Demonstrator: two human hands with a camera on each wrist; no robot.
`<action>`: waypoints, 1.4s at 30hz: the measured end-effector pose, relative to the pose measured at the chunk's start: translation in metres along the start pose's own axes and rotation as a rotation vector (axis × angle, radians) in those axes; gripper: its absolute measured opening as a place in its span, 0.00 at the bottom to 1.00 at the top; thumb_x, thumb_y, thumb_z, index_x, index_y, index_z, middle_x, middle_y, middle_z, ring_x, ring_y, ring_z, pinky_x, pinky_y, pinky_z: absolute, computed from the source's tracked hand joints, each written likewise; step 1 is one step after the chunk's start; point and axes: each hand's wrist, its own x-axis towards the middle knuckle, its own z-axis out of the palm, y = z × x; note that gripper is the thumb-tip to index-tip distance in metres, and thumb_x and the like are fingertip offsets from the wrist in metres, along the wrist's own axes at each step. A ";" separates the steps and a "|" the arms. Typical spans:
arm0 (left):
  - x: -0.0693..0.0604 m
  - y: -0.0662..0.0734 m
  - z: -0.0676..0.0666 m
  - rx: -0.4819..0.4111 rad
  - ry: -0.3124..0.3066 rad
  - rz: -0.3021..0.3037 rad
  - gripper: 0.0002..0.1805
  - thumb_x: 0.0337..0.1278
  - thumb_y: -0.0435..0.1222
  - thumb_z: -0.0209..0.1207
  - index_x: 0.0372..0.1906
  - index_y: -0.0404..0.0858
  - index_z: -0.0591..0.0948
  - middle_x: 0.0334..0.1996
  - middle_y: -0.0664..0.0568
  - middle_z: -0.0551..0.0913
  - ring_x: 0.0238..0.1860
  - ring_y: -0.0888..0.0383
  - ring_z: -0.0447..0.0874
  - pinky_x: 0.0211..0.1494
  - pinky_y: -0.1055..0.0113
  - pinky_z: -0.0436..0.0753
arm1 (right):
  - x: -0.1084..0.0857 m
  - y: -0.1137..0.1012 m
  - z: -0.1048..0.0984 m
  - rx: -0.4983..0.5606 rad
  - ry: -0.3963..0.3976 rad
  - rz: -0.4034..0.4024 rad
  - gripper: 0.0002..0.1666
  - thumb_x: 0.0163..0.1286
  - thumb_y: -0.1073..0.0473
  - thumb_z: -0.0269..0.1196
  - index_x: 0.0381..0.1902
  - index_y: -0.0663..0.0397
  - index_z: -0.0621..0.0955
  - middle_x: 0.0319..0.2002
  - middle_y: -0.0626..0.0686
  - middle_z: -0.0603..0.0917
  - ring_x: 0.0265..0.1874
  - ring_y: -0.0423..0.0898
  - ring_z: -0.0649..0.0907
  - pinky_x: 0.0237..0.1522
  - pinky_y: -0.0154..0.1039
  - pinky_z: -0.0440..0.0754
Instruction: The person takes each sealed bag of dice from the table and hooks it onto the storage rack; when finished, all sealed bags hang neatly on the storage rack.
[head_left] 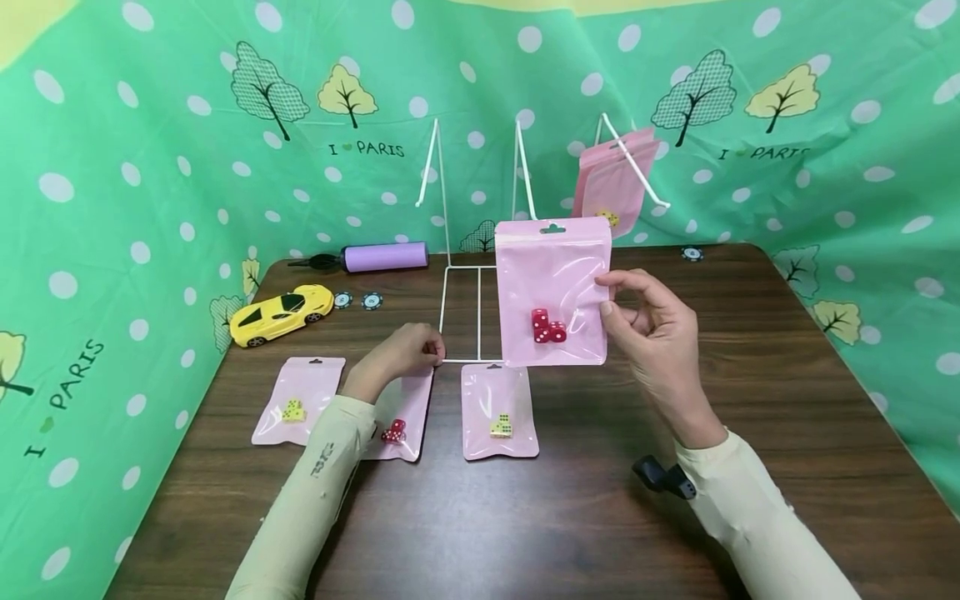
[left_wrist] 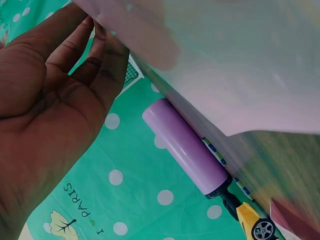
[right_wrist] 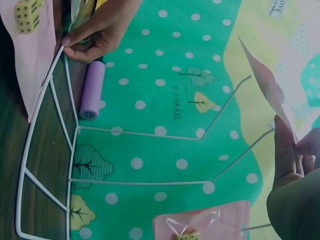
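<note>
My right hand (head_left: 656,346) pinches the right edge of a pink zip bag (head_left: 551,250) and holds it upright in front of the white wire display rack (head_left: 479,312). Red dice (head_left: 550,327) show through its front. My left hand (head_left: 405,350) pinches the rack's front left base corner, seen in the right wrist view. Below that hand a pink bag with red dice (head_left: 394,431) lies on the table, partly hidden by the sleeve. Flat bags with yellow dice lie on either side, the left bag (head_left: 315,383) and the right bag (head_left: 495,387).
Pink bags (head_left: 611,179) hang on the rack's right hook; the left hook (head_left: 431,162) and middle hook (head_left: 525,167) stick out forward. A purple hand pump (head_left: 386,257), yellow toy car (head_left: 281,317) and poker chips (head_left: 372,301) sit at the back left. A patterned curtain encloses the table.
</note>
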 end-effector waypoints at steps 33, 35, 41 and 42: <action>0.000 -0.003 0.001 -0.007 0.005 -0.012 0.06 0.71 0.26 0.65 0.35 0.37 0.86 0.33 0.50 0.85 0.36 0.56 0.80 0.42 0.63 0.81 | 0.050 0.043 0.029 -0.029 0.138 0.163 0.16 0.77 0.75 0.61 0.59 0.72 0.83 0.46 0.56 0.78 0.28 0.39 0.83 0.35 0.27 0.82; -0.001 -0.002 0.000 -0.015 -0.002 -0.019 0.06 0.72 0.26 0.65 0.36 0.37 0.86 0.33 0.50 0.85 0.35 0.56 0.80 0.41 0.63 0.81 | 0.057 0.047 0.031 -0.009 0.150 0.169 0.15 0.76 0.75 0.61 0.59 0.71 0.84 0.45 0.55 0.78 0.25 0.38 0.80 0.32 0.26 0.81; -0.001 0.000 -0.002 -0.032 -0.016 -0.039 0.06 0.73 0.26 0.64 0.37 0.36 0.86 0.34 0.49 0.85 0.36 0.56 0.80 0.41 0.64 0.81 | 0.071 0.054 0.031 -0.007 0.188 0.195 0.15 0.77 0.73 0.62 0.57 0.67 0.85 0.44 0.54 0.79 0.19 0.36 0.69 0.25 0.24 0.74; 0.000 0.000 -0.002 -0.033 -0.016 -0.040 0.06 0.73 0.26 0.64 0.37 0.36 0.86 0.34 0.49 0.85 0.36 0.56 0.79 0.41 0.64 0.80 | 0.073 0.056 0.032 -0.006 0.190 0.198 0.14 0.77 0.73 0.62 0.57 0.67 0.85 0.44 0.54 0.79 0.19 0.35 0.68 0.25 0.24 0.73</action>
